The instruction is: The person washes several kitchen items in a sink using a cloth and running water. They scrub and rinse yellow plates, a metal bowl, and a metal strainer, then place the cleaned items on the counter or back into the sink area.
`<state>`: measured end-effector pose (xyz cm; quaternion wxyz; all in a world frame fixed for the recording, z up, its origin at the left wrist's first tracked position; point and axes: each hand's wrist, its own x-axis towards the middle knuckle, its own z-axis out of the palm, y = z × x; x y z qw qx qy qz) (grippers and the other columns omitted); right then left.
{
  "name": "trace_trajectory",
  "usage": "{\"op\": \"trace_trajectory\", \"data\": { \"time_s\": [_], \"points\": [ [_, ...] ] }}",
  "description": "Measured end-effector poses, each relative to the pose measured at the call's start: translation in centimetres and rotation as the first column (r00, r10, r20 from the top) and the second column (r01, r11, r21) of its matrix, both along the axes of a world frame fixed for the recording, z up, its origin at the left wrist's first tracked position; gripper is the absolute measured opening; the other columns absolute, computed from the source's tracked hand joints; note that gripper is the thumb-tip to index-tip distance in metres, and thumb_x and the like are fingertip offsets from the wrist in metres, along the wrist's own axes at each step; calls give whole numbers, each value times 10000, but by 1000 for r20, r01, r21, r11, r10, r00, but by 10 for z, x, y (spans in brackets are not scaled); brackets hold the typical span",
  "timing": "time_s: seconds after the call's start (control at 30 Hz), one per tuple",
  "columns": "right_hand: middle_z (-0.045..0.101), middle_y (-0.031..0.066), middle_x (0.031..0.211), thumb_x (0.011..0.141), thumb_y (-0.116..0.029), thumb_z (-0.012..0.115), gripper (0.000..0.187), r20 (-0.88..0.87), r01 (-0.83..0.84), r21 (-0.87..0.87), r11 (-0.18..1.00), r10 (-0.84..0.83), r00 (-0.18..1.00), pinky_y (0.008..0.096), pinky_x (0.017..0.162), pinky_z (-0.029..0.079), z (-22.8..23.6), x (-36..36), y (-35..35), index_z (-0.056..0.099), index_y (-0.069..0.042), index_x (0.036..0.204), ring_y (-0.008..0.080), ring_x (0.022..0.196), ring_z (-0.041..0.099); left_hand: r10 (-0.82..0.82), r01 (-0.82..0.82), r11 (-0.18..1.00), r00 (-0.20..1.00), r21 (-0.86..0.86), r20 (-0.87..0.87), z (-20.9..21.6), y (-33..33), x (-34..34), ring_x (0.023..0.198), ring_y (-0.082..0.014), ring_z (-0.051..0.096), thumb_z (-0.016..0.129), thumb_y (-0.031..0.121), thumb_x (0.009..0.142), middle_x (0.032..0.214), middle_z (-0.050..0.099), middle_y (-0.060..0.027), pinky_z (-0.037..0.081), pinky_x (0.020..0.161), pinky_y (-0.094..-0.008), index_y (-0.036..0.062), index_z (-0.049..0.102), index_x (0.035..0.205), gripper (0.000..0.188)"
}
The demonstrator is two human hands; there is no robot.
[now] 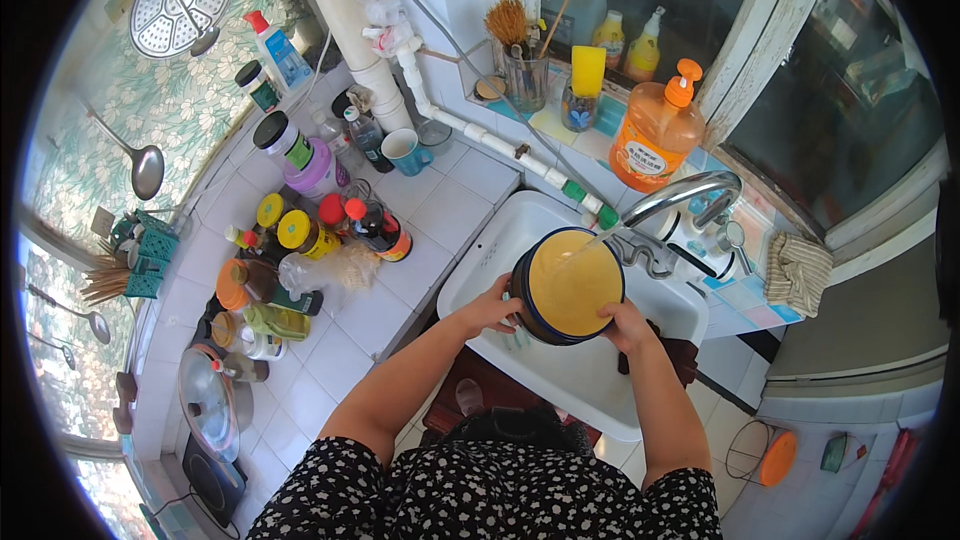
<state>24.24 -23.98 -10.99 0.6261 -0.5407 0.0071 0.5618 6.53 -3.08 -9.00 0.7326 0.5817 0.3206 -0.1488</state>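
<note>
Head view on my end: both hands are on the pot (577,288), dark blue outside and yellow inside, and it's out over the sink (490,240), around the middle. It's tipped so I'm looking right into it. Can't tell from here if its base touches the sink.

The left hand (492,310) has its fingers wrapped on the pot's left side, the right hand (628,325) has the near right side, thumb up by the rim. So both are gripping. The tap (690,183) rises by the sink's far right edge, spout over the pot's far rim, and I can see what looks like a thin stream of water going in.

On the ledge past the sink's far edge I've got an orange soap bottle (655,135), with a striped cloth (798,275) over at the ledge's right end.

Left of the sink is the tiled counter (465,175): blue mug (407,152) near the far edge, then a red-capped bottle (378,230) and a clear bag (347,270) nearer the middle, and a glass lid (205,400) toward the near end.
</note>
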Motion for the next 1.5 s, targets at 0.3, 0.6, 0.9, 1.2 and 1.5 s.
{"op": "trace_trajectory", "data": {
  "time_s": [0.3, 0.6, 0.9, 1.2, 1.5],
  "points": [
    [535, 86, 1127, 659, 84, 493, 599, 89, 94, -68, 993, -88, 992, 362, 836, 459, -17, -12, -3, 412, -51, 1237, 224, 1018, 540, 27, -33, 939, 999, -342, -23, 1, 5, 10, 1241, -255, 341, 637, 352, 752, 1374, 291, -91, 427, 882, -493, 149, 168, 1393, 820],
    [501, 90, 1196, 694, 89, 562, 735, 321, 148, -14, 989, -136, 937, 288, 923, 389, -50, -14, -45, 275, -33, 1360, 195, 1076, 502, -1, -10, 967, 999, 256, 41, -26, -61, 16, 1130, -299, 483, 534, 71, 736, 1258, 441, -176, 443, 877, -397, 81, 164, 1389, 751],
    [499, 91, 1179, 781, 29, 596, 689, 837, 226, 109, 968, -212, 504, 295, 935, 378, -31, -12, -103, 233, -54, 1360, 200, 1087, 484, -297, -82, 795, 811, 602, 503, -16, -95, 46, 1285, -325, 309, 574, -46, 729, 1406, 268, -206, 316, 1020, -338, 85, 187, 1387, 775],
    [309, 155, 1408, 744, -36, 646, 788, 941, 150, 230, 961, -260, 218, 322, 1025, 323, 15, 1, -102, 187, -30, 1385, 276, 1253, 379, -444, -355, 656, 533, 666, 720, 12, -84, 57, 1282, -376, 300, 657, -32, 692, 1418, 238, -215, 310, 1030, -369, 101, 219, 1360, 810],
    [518, 178, 1216, 759, -34, 612, 704, 943, 53, -36, 998, 16, 332, 348, 869, 450, 60, -21, -99, 269, -84, 1373, 314, 1020, 573, -272, -370, 707, 644, 603, 715, 22, -101, 19, 1221, -380, 384, 658, 17, 712, 1345, 329, -247, 348, 984, -386, 111, 142, 1382, 851]
  ]
}}
